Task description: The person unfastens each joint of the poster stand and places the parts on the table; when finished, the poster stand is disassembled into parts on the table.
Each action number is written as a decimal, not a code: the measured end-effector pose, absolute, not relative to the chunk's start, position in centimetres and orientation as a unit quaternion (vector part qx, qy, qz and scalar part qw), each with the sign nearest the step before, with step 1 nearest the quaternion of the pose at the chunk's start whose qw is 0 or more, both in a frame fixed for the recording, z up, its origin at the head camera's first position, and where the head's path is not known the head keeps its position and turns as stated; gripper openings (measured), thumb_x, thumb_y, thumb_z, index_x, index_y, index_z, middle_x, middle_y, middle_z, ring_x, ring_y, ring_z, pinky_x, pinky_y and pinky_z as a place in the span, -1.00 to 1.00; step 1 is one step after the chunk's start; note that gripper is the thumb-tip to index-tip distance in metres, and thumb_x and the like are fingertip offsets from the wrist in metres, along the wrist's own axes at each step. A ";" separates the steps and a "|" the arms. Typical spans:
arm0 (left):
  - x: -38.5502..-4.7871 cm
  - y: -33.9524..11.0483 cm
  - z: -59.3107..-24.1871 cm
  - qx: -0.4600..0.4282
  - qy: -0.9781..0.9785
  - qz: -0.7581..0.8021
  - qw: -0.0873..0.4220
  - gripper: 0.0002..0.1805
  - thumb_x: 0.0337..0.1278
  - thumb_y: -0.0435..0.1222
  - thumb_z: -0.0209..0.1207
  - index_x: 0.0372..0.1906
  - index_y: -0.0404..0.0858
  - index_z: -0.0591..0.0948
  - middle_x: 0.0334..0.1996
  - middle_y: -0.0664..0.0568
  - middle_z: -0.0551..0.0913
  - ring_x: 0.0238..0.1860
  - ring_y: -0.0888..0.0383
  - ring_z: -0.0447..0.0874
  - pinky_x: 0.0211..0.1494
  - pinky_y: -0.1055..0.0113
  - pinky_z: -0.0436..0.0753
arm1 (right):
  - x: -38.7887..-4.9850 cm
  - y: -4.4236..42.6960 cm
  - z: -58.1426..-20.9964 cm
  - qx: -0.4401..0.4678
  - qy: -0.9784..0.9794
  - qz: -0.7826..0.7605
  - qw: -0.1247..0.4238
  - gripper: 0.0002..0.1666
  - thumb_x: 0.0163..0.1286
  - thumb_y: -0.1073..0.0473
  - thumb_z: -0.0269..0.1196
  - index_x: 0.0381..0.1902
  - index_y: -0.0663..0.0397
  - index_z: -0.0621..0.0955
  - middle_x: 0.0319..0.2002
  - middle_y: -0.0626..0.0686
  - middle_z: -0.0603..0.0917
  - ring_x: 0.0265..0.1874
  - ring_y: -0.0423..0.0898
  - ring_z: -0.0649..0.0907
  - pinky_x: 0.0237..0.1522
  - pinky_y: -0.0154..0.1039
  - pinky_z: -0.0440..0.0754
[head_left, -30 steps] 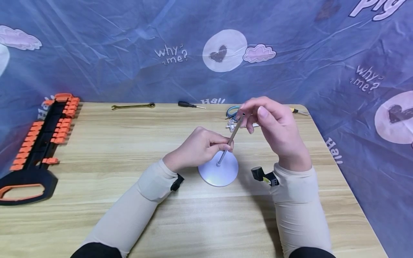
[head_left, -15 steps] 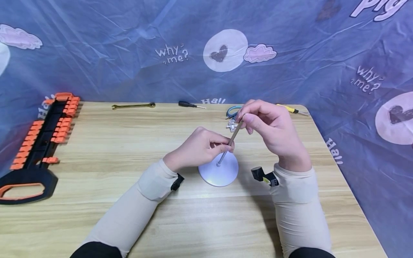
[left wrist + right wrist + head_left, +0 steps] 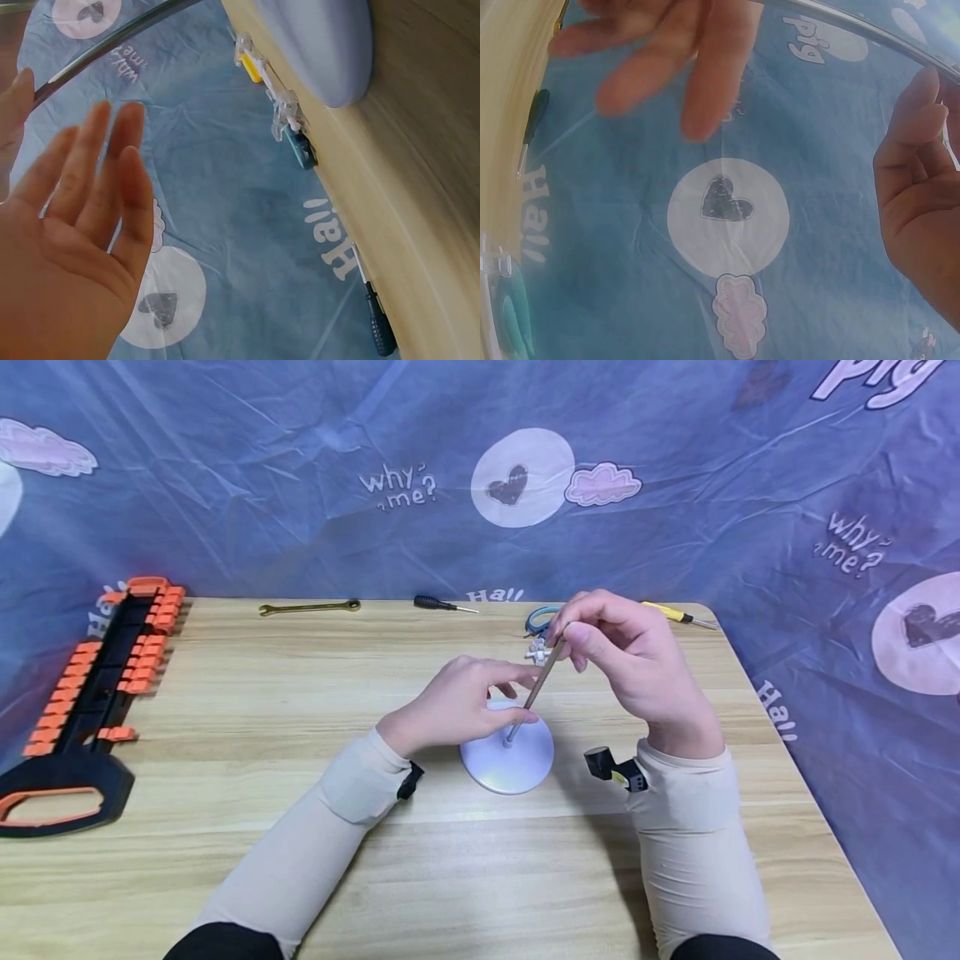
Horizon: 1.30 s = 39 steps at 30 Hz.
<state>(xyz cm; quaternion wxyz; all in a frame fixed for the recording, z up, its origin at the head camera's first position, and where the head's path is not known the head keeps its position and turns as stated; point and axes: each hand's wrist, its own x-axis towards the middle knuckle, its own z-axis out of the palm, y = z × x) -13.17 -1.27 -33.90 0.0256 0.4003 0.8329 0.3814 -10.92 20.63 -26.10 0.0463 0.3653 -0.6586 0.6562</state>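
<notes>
A slim metal rod point(image 3: 545, 679) stands up from a round white base point(image 3: 507, 770) on the table in the head view. My right hand point(image 3: 630, 660) pinches the rod's top end between thumb and fingers. Lower down, my left hand point(image 3: 457, 702) is beside the rod, its thumb and fingers spread around it. In the left wrist view the fingers of my left hand point(image 3: 82, 225) are extended, apart from the rod point(image 3: 124, 34). The right wrist view has the rod point(image 3: 870, 31) at the top, its end in my right hand point(image 3: 922, 165).
Along the back edge lie a wrench point(image 3: 310, 607), a black screwdriver point(image 3: 444, 604), a blue-handled tool point(image 3: 538, 622), small clear plastic parts point(image 3: 537, 652) and a yellow-handled tool point(image 3: 675, 613). A black and orange rack point(image 3: 97, 693) lies at left. Printed cloth point(image 3: 300, 485) hangs behind.
My right thumb has come down onto the rod's top, which showed uncovered a second ago. My left fingers have let go of the rod and spread apart. Rod and base look unmoved.
</notes>
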 end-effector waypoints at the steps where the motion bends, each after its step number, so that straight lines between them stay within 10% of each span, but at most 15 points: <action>1: -13.2 -1.3 -34.0 0.396 0.836 0.378 0.030 -0.37 0.25 -0.03 0.48 0.40 -0.02 0.64 0.11 0.17 0.81 -0.02 0.20 0.84 0.07 0.21 0.69 | -10.9 20.6 -26.1 0.366 -0.658 0.656 0.046 -0.84 0.61 0.31 0.22 -0.19 0.24 0.71 -0.29 -0.03 0.72 -0.45 -0.08 0.52 -0.37 -0.33 0.48; 25: -14.5 -1.6 -36.8 0.370 0.878 0.278 0.127 0.30 0.07 0.16 0.54 0.76 -0.01 -0.02 0.45 -0.11 0.46 0.45 -0.02 0.47 0.53 0.00 0.44 | -10.9 20.7 -26.0 0.370 -0.656 0.657 0.047 -0.84 0.60 0.33 0.21 -0.19 0.25 0.71 -0.29 -0.01 0.73 -0.46 -0.08 0.52 -0.36 -0.33 0.49; 39: -14.2 -1.6 -37.5 0.381 0.886 0.204 0.169 0.33 -0.16 0.19 0.64 0.68 -0.22 0.21 0.51 -0.11 0.42 0.45 -0.07 0.43 0.50 0.02 0.45 | -10.8 20.7 -26.0 0.362 -0.675 0.641 0.049 -0.83 0.60 0.31 0.22 -0.21 0.30 0.69 -0.33 -0.03 0.71 -0.46 -0.09 0.53 -0.39 -0.33 0.49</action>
